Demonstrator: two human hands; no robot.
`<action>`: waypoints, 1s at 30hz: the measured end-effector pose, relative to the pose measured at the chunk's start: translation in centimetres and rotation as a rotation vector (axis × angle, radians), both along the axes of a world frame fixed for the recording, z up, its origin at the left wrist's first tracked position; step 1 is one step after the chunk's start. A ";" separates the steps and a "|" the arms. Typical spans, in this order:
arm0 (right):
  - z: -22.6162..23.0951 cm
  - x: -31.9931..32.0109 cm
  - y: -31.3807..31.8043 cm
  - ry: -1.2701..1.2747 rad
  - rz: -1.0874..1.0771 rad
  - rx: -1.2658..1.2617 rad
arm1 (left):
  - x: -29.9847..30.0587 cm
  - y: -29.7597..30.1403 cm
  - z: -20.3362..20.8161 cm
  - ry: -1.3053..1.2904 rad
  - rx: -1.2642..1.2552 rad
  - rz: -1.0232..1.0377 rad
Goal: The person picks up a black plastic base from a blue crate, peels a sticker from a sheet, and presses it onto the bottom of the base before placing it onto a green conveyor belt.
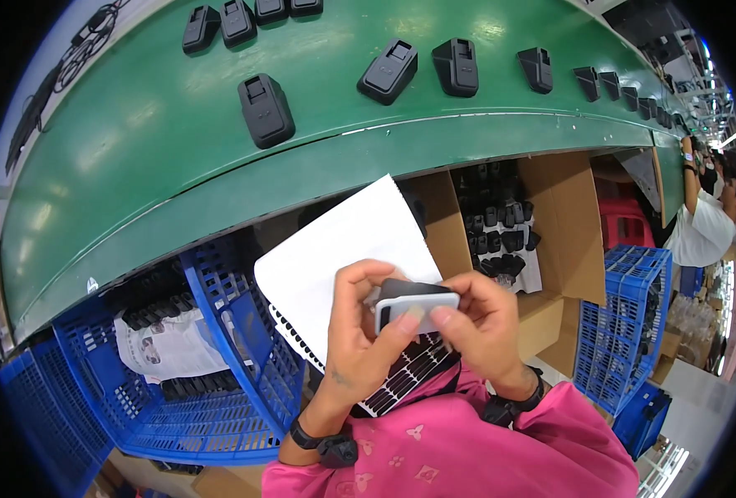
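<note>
Over my lap, my left hand (361, 328) and my right hand (488, 324) together hold a small black plastic housing with a pale grey flat face (408, 307). Both thumbs press on the grey face, and my other fingers curl round its sides. Whatever lies under the thumbs is hidden. Below the hands, a sheet of black stickers (418, 365) on white backing rests on my lap. A white paper sheet (355, 236) stands tilted behind my hands, against the bench edge.
Several black wedge-shaped housings, one closest to me (266, 112), stand on the green bench (160, 108). Beneath it are a blue crate (251, 415) and a cardboard box (563, 224) holding more black parts. Another blue crate (621, 324) and a co-worker (704, 228) are at right.
</note>
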State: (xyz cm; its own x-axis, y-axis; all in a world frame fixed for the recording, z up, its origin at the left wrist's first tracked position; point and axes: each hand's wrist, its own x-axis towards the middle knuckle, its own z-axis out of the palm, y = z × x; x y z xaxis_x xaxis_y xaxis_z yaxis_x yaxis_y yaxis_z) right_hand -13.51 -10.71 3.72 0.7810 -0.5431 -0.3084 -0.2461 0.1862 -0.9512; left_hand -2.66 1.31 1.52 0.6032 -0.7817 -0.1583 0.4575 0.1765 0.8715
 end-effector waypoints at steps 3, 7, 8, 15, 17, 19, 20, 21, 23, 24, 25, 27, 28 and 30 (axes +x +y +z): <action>0.3 -0.9 -0.6 0.022 0.000 0.019 | -0.1 -0.2 -0.2 -0.140 0.032 -0.060; -0.4 -1.2 -0.2 -0.020 -0.024 -0.023 | -0.4 -0.1 -0.3 -0.193 0.132 -0.048; -0.2 -1.3 -0.1 -0.025 -0.023 -0.024 | -0.6 -0.1 -0.3 -0.197 0.132 -0.046; 0.7 -0.9 -0.3 -0.129 -0.082 -0.027 | 0.5 0.2 -0.6 -0.357 0.063 -0.222; 0.2 -0.7 0.6 -0.324 -0.189 0.053 | 0.4 -0.2 0.1 -0.001 -0.043 -0.249; -0.6 -2.3 1.1 -0.318 -0.186 -0.043 | 0.8 -0.2 -0.5 0.011 -0.012 -0.269; -1.2 -3.3 1.2 -0.283 0.021 -0.588 | 0.9 0.2 -1.3 0.002 -0.030 -0.237; -1.9 -4.1 1.3 -0.225 0.225 -1.136 | 0.9 0.1 -1.9 -0.005 -0.053 -0.217; -3.1 -4.7 3.2 -0.277 0.268 -1.155 | 0.6 0.0 -1.4 0.033 -0.088 -0.256; -3.7 -4.9 3.7 -0.324 0.310 -1.171 | 0.5 -0.1 -1.3 0.044 -0.066 -0.238; -4.3 -5.1 3.8 -0.324 0.313 -1.173 | 0.5 -0.2 -1.1 0.055 -0.045 -0.220; -5.5 -5.1 3.9 -0.326 0.210 -1.224 | 0.8 -0.1 -0.8 0.086 -0.056 -0.213; -6.0 -5.1 4.0 -0.344 0.168 -1.228 | 0.8 0.0 -1.1 0.145 -0.103 -0.195; -6.7 -5.7 4.3 -0.339 0.257 -1.209 | 1.0 0.1 -1.5 0.200 -0.154 -0.162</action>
State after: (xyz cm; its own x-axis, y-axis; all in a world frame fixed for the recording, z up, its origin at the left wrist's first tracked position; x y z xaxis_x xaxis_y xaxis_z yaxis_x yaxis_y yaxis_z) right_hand -19.18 -6.45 -3.02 0.8468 -0.1597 0.5074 0.1405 -0.8528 -0.5029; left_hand -1.64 1.43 0.07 0.4373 -0.8893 -0.1337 0.6503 0.2100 0.7301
